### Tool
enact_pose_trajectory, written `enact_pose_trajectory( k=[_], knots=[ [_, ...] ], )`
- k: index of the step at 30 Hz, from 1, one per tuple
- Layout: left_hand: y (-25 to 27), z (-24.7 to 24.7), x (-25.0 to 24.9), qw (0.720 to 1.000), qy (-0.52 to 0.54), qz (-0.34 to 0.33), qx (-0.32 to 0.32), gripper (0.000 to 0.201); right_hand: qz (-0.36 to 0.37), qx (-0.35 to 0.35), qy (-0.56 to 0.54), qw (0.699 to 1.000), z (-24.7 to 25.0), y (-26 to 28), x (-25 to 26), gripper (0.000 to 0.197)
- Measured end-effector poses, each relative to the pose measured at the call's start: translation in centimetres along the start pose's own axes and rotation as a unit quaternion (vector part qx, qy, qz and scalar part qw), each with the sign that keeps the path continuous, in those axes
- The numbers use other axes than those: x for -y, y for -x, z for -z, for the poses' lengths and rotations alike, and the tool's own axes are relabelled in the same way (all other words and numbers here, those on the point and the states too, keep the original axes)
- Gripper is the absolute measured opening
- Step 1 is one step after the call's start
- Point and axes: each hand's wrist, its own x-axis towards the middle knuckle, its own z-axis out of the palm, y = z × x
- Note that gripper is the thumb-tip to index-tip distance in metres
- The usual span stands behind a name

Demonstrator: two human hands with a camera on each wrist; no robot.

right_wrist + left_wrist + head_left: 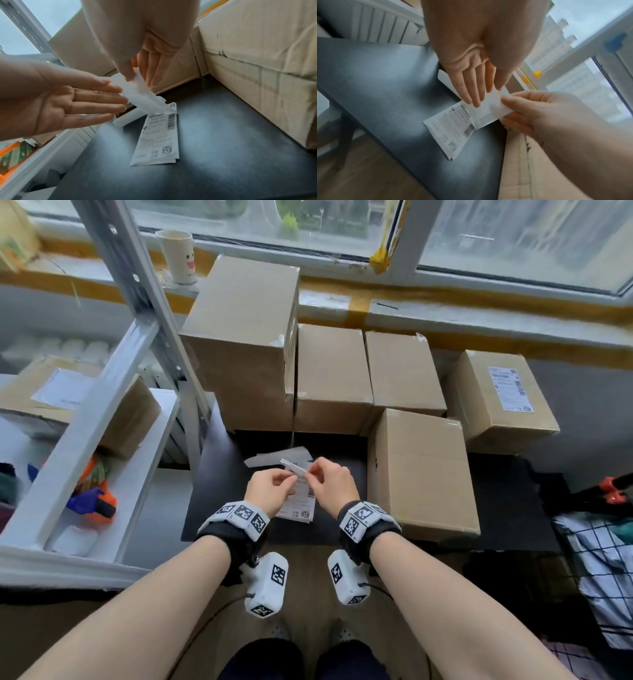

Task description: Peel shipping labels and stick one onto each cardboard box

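Observation:
A folded stack of white shipping labels point(298, 505) point(450, 128) point(157, 135) lies on the black table point(219, 474). Its top sheet is lifted at the far end point(140, 92). My right hand point(311, 477) point(135, 73) point(506, 106) pinches that lifted end between thumb and fingers. My left hand point(291, 481) point(494, 88) point(109, 86) pinches its edge with thumb and forefinger, the other fingers straight. Plain cardboard boxes stand behind: a tall one point(239, 337), two lower ones point(330, 371) point(404, 371), and one close at the right point(421, 470). The far-right box point(496, 412) carries a label point(510, 388).
Loose white backing paper point(274, 458) lies behind my hands. A grey metal shelf rack point(113, 405) at the left holds a labelled box point(130, 419) and an orange-and-blue tool point(96, 501). A paper cup point(178, 254) stands on the windowsill. A wire basket of cloth point(599, 559) sits at the right.

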Motion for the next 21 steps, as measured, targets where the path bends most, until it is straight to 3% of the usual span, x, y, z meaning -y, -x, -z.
enact_pose_trajectory(
  k=[5,12,21],
  knots=[
    [0.0,1.0,-2.2,0.995,0.091,0.03,0.009,0.011,0.001,0.002,-0.071,0.997,0.6,-0.2,1.6,0.019],
    [0.4,2.2,-3.9,0.996,0.088,0.01,-0.003,0.01,0.007,0.023,-0.196,0.98,1.5,0.6,3.1,0.025],
    [1.4,2.6,-4.8,0.994,0.109,-0.007,-0.018,0.014,0.003,0.012,-0.271,0.963,1.4,1.0,3.6,0.025]
  ],
)
